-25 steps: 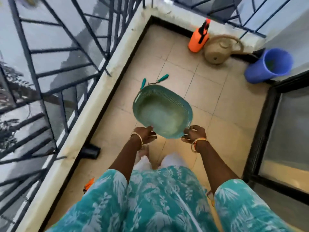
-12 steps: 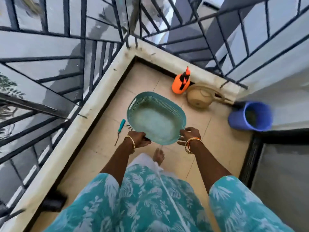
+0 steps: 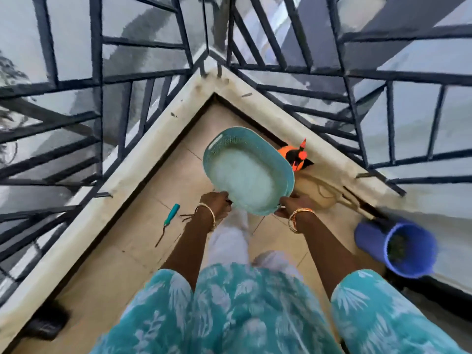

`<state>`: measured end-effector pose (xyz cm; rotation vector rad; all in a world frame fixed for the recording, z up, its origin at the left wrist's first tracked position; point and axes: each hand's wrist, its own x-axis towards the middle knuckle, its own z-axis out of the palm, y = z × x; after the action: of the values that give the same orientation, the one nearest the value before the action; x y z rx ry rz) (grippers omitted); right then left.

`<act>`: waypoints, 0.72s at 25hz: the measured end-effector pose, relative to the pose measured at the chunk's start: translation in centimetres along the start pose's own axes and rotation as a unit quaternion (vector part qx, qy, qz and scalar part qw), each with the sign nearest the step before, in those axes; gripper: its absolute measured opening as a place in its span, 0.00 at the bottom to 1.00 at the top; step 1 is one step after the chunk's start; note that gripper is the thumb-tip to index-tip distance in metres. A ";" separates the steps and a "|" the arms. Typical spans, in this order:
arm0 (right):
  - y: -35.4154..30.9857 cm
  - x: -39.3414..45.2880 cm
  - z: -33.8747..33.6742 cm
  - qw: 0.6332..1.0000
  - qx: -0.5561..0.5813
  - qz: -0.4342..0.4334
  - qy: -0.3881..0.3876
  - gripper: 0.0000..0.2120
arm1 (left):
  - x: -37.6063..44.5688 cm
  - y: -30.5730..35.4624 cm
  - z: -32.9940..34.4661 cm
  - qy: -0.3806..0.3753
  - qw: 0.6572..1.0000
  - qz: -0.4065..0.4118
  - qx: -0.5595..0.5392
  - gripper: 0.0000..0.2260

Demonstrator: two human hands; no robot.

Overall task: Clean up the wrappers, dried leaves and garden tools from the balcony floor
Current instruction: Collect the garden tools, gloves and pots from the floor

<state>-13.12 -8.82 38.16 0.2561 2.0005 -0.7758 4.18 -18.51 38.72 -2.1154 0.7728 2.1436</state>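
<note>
I hold the teal plastic basket [image 3: 249,171] by its near rim with both hands. The fingers of my left hand [image 3: 217,204] curl around the rim on the left side; the fingers of my right hand [image 3: 291,204] curl around it on the right. The basket is off the floor, tilted with its open side toward me, and it appears empty.

Change of state: over the last second I have walked toward the corner of the balcony. The teal-handled garden tool [image 3: 169,219], previously ahead of the basket, now lies on the floor tiles [image 3: 122,251] to my left, just beside my left wrist, with dark prongs of a second tool near it. The orange spray bottle [image 3: 293,155] and the beige watering can [image 3: 324,192], previously well ahead, now sit just past the far edge of the basket, against the corner ledge. The blue bucket [image 3: 398,247] lies tipped on its side to my right, with dark material inside.

Consequence for the task: the tools are within reach. My judgement is that the next step is to lower the basket and load the hand tool first.
</note>
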 end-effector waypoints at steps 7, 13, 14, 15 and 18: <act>-6.0 17.0 8.1 0.998 -0.055 0.032 -0.011 0.09 | 14.8 6.2 2.5 0.008 0.993 -0.084 -0.080 0.07; -8.1 31.0 15.8 0.988 -0.106 0.071 -0.086 0.20 | 29.0 9.7 4.1 0.010 0.982 -0.071 -0.174 0.29; -8.2 33.2 17.3 0.988 -0.102 0.079 -0.089 0.20 | 31.2 10.2 4.3 0.003 0.981 -0.070 -0.181 0.33; -8.2 35.2 18.5 0.987 -0.104 0.084 -0.090 0.19 | 32.9 10.7 4.6 0.004 0.981 -0.067 -0.184 0.33; -8.2 40.1 21.2 0.993 -0.065 0.073 -0.067 0.10 | 37.6 11.6 5.5 0.031 0.975 -0.069 -0.211 0.24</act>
<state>-23.47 -33.40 0.57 0.2642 1.8740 -0.5519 -7.90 -38.57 6.62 -2.3467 0.1684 2.3391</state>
